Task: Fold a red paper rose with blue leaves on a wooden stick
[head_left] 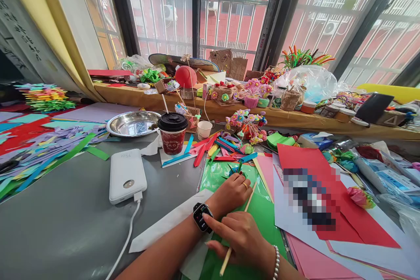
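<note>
My left hand (233, 193), palm down over green paper (254, 221), has its fingers closed at a small blue-and-green folded paper piece (235, 169). The fingertips are partly hidden behind the hand. A smartwatch (202, 217) is on the left wrist, and a ring is on one finger. My right hand (244, 238) grips a thin wooden stick (226, 262), which slants up past the left hand. Its index finger is stretched out onto the watch's lit screen. A bead bracelet (276, 262) circles the right wrist.
A white power bank (127, 176) with a cable lies left. Behind it stand a lidded red cup (173, 133), a metal plate (131, 123) and a small paper cup (204, 130). Paper strips (62, 144) cover the far left; red sheets (357, 201) lie right. Crafts line the sill (138, 95).
</note>
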`<action>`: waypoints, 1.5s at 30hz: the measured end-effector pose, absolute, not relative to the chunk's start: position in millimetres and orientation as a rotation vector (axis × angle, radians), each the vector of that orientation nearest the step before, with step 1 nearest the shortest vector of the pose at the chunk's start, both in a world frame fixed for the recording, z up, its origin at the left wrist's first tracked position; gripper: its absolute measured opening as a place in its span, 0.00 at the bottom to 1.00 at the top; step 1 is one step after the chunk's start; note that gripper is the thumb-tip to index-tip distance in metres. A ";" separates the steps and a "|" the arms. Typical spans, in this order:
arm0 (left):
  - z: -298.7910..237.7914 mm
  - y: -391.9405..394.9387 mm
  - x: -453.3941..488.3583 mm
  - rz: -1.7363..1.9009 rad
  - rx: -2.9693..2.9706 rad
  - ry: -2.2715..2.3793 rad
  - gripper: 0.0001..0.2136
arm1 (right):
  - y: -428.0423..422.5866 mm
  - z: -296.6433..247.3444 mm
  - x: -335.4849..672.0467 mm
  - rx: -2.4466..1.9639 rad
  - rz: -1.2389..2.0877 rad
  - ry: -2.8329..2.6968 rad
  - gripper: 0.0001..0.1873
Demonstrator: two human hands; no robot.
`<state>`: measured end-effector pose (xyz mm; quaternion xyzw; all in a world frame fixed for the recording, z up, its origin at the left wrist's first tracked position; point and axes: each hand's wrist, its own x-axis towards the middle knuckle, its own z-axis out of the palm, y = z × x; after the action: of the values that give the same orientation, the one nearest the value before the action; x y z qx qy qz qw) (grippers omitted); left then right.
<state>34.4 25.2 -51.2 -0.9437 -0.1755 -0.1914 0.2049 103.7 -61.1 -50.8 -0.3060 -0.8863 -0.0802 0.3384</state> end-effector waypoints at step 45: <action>-52.4 27.1 35.9 -0.685 -2.548 -0.437 0.05 | -63.6 -47.2 105.4 -0.835 -0.213 -2.225 0.19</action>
<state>35.9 27.1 -52.4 -0.9268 -0.1590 -0.2493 0.2314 105.4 -63.6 -47.2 -0.3254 -0.8667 -0.0830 0.3688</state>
